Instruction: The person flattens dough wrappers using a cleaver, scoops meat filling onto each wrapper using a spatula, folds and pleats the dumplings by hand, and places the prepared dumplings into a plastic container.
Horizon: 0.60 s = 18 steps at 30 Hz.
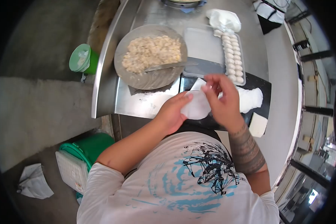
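Observation:
My left hand (172,112) is closed on a thin, round white dough wrapper (196,106), thumb on top and fingers beneath. Just right of the wrapper is my right hand (224,99), its fingers curled and thumb drawn close to the fingertips; whatever they pinch is too small to make out. Ahead and to the left stands a wide metal bowl (149,81) of chunky, pale filling (151,53). A flat metal spatula or knife (169,67) lies across the bowl, its end over the rim. Beyond my right hand, a clear tray (204,41) carries rows of small white dumplings (233,58).
A white plastic bag (224,20) rests at the tray's far end. Crumpled white cloth or wrapping (251,99) lies right of my right hand, by a pale square piece (258,125). A green bucket (86,59) and green bin (95,145) stand left of the steel counter (132,102).

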Available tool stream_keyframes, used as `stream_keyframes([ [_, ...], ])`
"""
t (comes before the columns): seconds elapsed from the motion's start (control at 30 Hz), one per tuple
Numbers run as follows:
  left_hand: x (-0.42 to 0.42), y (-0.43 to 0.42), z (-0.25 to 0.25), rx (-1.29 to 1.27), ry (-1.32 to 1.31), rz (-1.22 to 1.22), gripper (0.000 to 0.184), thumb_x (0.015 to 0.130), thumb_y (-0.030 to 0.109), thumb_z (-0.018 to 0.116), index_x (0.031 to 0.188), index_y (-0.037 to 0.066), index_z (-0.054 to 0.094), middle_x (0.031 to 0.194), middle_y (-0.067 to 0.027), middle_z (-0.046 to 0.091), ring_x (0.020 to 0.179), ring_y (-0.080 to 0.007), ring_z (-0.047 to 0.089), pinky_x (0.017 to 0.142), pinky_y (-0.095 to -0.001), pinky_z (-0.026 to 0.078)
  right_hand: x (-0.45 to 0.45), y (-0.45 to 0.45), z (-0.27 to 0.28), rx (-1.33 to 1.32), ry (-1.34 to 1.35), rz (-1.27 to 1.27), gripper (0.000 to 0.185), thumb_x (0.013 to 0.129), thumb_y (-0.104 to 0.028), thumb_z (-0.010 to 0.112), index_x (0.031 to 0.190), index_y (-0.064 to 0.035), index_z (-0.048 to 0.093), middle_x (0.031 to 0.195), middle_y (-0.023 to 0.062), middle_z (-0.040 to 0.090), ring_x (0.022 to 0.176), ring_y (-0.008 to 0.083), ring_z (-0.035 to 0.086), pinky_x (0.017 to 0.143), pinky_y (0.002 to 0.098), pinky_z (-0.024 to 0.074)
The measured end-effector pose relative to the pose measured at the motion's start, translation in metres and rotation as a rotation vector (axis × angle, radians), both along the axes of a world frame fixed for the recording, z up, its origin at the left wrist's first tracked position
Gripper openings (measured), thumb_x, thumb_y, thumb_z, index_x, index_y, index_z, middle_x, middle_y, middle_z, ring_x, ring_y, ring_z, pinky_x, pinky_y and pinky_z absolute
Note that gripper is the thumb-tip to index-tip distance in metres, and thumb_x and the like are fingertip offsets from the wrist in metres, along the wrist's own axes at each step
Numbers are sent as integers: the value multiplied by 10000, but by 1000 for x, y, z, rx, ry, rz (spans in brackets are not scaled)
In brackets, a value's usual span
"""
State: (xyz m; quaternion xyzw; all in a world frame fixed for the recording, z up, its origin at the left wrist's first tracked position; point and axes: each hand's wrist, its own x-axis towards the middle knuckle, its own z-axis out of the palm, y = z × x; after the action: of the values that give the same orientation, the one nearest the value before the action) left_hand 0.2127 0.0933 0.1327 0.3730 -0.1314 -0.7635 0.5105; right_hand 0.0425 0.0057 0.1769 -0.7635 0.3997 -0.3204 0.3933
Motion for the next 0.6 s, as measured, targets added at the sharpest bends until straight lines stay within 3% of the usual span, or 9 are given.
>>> stream_keyframes([
  [0.03,11,9,5,-18,-200,8,406,1079,221,596,1430,16,577,1295,-142,684,1185,-264,674,1044,-417,533,15,-18,-2,-164,85,22,322,890,-94,761,1200,-56,683,1012,93,677,863,245,637,758,392,530],
  [0.07,26,21,2,-211,-767,-118,409,1010,11,614,1417,50,617,1247,-97,722,1140,-219,696,1011,-395,553,30,-35,-10,-342,168,72,284,894,-79,726,1172,-51,675,999,107,680,865,266,644,775,413,527],
  [0.17,58,54,15,-738,-1473,-399,554,894,-54,640,1426,100,637,1341,-132,711,1217,-299,699,1025,-414,555,68,-70,-55,-704,481,167,189,902,-52,638,1091,-43,643,966,133,689,874,310,662,817,458,519],
  [0.27,86,69,29,-897,-1487,-249,704,824,-29,601,1510,120,549,1468,-158,629,1201,-305,701,1079,-421,550,87,-81,-83,-674,898,180,67,939,-93,559,992,-54,570,939,133,686,905,312,680,804,445,525],
  [0.37,129,71,45,-923,-1733,198,744,732,-74,697,1457,66,605,1482,-186,611,1238,-332,685,1107,-417,532,110,-73,-66,-539,912,211,118,930,-63,560,1045,-36,562,960,151,685,947,326,678,798,458,543],
  [0.43,149,76,48,-631,-1532,448,620,836,-143,640,1430,34,621,1415,-174,674,1233,-295,698,1101,-401,526,125,-65,-65,-602,816,297,155,938,-91,565,1082,-55,611,952,143,690,953,324,693,799,452,566],
  [0.47,157,78,52,-382,-1256,486,431,960,-55,613,1387,3,635,1330,-147,712,1189,-253,706,1060,-400,542,132,-62,-63,-632,765,336,177,942,-105,568,1101,-65,635,947,139,692,957,323,700,799,448,578],
  [0.57,181,84,40,-62,-284,614,319,1041,69,595,1343,-21,648,1249,-120,727,1135,-228,710,1020,-380,547,143,-48,-34,-488,938,371,216,945,-111,568,1120,-96,695,962,145,694,975,331,705,826,445,594],
  [0.6,178,84,40,-50,-229,609,324,1075,187,601,1309,-31,655,1225,-113,732,1110,-199,704,999,-353,534,144,-45,-20,-504,940,346,214,948,-115,567,1109,-100,708,972,144,696,984,333,705,826,446,595],
])
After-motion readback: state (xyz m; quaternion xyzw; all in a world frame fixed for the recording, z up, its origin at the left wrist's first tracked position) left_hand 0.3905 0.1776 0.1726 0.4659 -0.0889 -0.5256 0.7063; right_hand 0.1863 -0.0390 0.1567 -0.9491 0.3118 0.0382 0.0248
